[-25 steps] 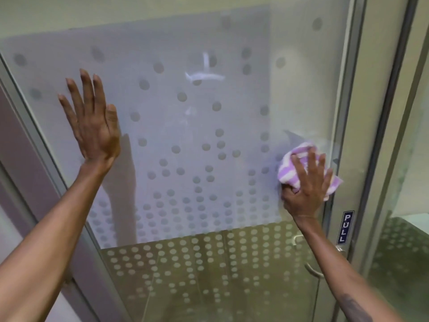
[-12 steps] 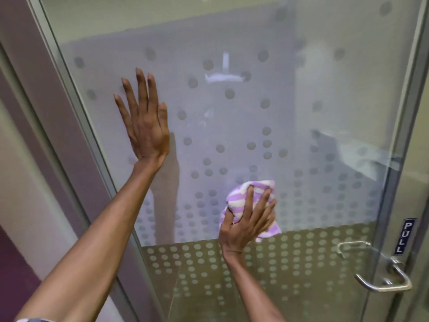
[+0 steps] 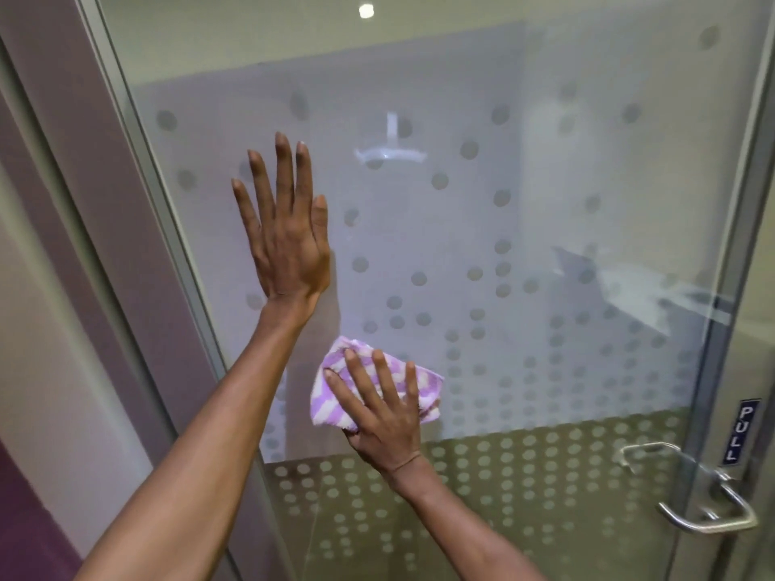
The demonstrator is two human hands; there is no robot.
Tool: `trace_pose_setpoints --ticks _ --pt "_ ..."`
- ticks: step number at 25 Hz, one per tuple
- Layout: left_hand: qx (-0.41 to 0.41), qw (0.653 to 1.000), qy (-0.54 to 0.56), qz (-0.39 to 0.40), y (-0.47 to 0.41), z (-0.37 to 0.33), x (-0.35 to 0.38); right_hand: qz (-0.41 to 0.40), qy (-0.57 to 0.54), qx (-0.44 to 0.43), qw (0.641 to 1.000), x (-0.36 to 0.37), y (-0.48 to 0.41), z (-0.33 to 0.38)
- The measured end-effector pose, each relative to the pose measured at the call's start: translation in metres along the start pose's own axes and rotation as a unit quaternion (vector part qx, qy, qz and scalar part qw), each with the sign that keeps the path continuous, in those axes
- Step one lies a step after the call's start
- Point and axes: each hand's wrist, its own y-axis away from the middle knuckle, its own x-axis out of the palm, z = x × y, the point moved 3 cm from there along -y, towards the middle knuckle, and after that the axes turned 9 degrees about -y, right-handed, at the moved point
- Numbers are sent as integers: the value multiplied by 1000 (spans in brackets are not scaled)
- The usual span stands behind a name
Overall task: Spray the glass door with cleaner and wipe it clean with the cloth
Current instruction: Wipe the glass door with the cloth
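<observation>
The purple-striped cloth (image 3: 377,381) lies flat against the dotted glass door (image 3: 545,253), low and left of centre. Your right hand (image 3: 379,417) presses it there, fingers spread. Your left hand (image 3: 285,241) rests open-palmed on the glass above, holding nothing.

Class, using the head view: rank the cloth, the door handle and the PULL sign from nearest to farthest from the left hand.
From the left hand:
1. Cloth, just below it, under the right hand.
2. PULL sign, far right on the frame.
3. Door handle, lower right corner.
</observation>
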Motion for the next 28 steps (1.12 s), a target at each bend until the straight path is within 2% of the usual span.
trace_pose_setpoints --ticks 2,5,10,12,15,18,23,26,28 --pt "2 1000 0 -4 0 1 1 -34 11 30 999 -18 -20 -23" --pt "2 1000 1 -4 0 -1 1 -127 37 144 981 -57 -38 -86" --pt "-7 1000 8 -4 1 0 1 -252 47 355 899 -127 -30 -198" --pt "-11 1000 10 -2 0 -2 0 -288 25 392 874 -148 -42 -227" --pt "-16 1000 12 4 0 -4 -2 -315 4 415 854 -171 -78 -253" --pt "-21 1000 10 3 0 -6 -3 -323 7 390 862 -192 -143 -266" --pt "-23 1000 11 3 0 -5 -2 -290 53 266 918 -203 -275 -229" --pt "-23 1000 16 5 0 -6 -3 -222 63 146 962 -168 -282 -169" --pt "-22 1000 15 4 0 -6 -4 -143 46 50 987 -133 -244 -129"
